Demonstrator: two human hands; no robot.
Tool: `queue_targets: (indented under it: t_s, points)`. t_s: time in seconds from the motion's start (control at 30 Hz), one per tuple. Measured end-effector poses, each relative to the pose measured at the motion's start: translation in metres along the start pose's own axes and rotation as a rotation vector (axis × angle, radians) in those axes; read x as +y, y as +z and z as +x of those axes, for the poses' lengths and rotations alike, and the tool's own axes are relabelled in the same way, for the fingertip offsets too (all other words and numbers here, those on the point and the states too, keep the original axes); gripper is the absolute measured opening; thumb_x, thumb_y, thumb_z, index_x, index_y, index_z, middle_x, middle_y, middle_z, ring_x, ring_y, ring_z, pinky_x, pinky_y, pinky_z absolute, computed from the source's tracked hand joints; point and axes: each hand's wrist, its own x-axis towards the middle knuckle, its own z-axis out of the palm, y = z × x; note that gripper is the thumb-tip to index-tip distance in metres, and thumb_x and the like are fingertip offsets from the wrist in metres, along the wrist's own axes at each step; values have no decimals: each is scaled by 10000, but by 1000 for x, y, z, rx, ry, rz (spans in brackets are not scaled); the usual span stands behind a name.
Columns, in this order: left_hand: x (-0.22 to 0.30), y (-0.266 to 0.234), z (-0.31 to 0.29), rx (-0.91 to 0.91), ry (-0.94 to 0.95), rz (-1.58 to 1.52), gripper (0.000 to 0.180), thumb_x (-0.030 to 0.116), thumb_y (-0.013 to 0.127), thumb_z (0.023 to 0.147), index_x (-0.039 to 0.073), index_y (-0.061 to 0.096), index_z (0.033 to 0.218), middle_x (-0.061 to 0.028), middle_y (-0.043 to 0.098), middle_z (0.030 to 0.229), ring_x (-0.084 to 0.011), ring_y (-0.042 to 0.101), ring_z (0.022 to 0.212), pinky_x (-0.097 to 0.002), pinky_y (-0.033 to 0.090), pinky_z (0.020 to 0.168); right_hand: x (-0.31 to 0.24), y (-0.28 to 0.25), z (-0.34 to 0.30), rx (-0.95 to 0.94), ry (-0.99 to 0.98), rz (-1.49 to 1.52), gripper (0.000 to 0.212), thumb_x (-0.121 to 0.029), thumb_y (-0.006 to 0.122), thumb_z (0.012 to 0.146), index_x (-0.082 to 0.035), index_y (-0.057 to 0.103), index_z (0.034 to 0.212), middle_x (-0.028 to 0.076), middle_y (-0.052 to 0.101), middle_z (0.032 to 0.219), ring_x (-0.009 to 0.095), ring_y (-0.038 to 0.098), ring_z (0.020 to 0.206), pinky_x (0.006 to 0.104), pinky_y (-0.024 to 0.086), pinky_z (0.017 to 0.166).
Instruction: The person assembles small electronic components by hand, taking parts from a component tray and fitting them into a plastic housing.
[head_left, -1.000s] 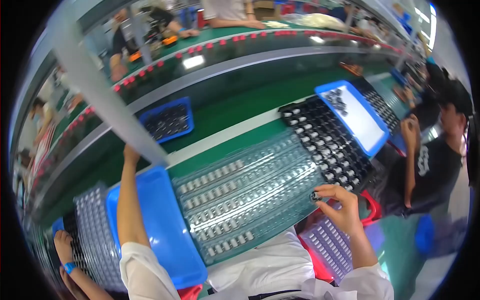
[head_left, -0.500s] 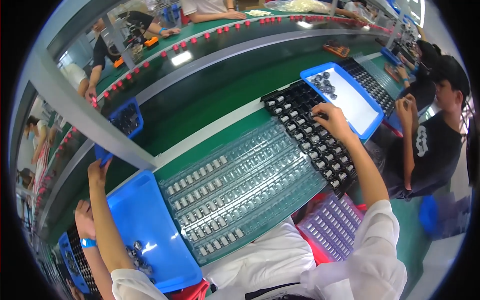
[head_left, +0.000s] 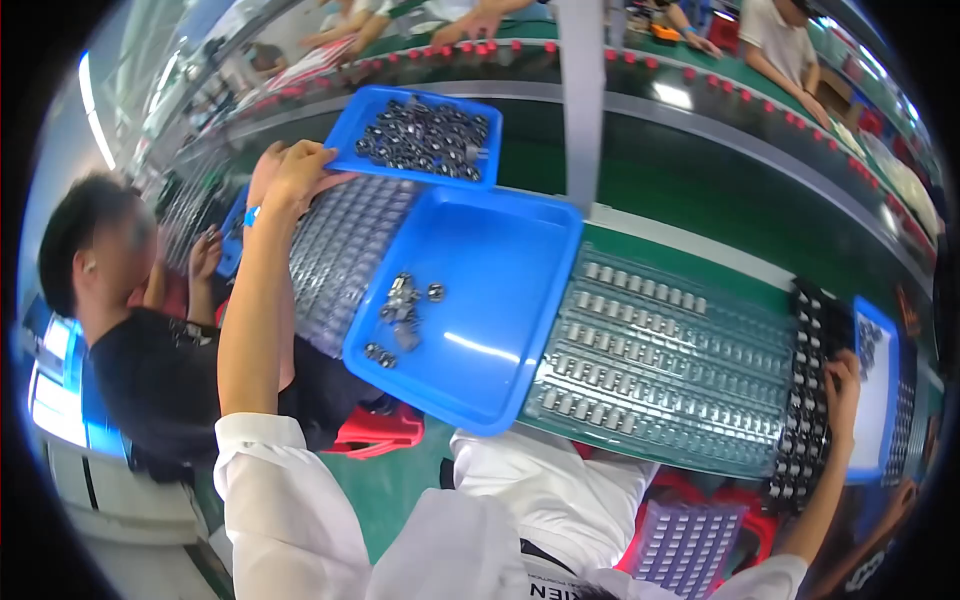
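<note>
My left hand (head_left: 305, 172) grips the left edge of a small blue tray (head_left: 342, 140) filled with shiny dark metal parts (head_left: 420, 138). The tray is raised at the far end of a large blue tray (head_left: 478, 300), where several similar metal parts (head_left: 402, 300) lie toward the left. At the right, my right hand (head_left: 843, 385) is over a black tray (head_left: 808, 400) holding rows of small silver pieces, its fingers closed together. What lies between those fingertips is too small to tell. Between the trays lies a clear plastic tray (head_left: 690, 370), its left part holding rows of silver cylinders (head_left: 615, 320).
A co-worker's hand (head_left: 265, 165) is beside my left wrist. A person in black (head_left: 150, 370) sits at the left. A metal post (head_left: 584, 110) rises behind the trays. A white-bottomed blue tray (head_left: 870, 430) stands right of the black one. A purple tray (head_left: 690, 545) is low beside my lap.
The view has swung left. The small blue tray, which was partly behind the post with my left hand at its corner, is now left of it. My right hand stays at the black tray.
</note>
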Motion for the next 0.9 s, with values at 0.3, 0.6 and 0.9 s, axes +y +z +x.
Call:
queue_targets:
  t_s: [0.3, 0.6, 0.9]
  points:
    - [-34, -17, -48, -5, 339, 462, 134, 9, 557, 838, 4, 449, 916, -95, 604, 761, -157, 633, 668, -301, 547, 541, -52, -4, 6, 120, 4, -21, 131, 113, 577, 818, 30, 575, 920, 151, 560, 1191, 279, 579, 983, 326, 453, 866]
    - [-6, 33, -79, 123, 781, 881, 212, -7, 516, 805, 13, 378, 965, -265, 606, 786, -470, 601, 746, -530, 482, 621, -134, -19, 15, 13, -58, 22, 151, 100, 578, 817, 15, 571, 942, 128, 551, 1226, 235, 585, 939, 304, 474, 810]
    - [16, 34, -92, 242, 938, 1041, 224, 27, 530, 836, 40, 352, 972, -251, 615, 902, -485, 602, 714, -534, 512, 580, -157, -11, 6, -5, -111, 72, 176, 134, 586, 797, 28, 601, 936, 108, 547, 1255, 211, 583, 947, 291, 497, 768]
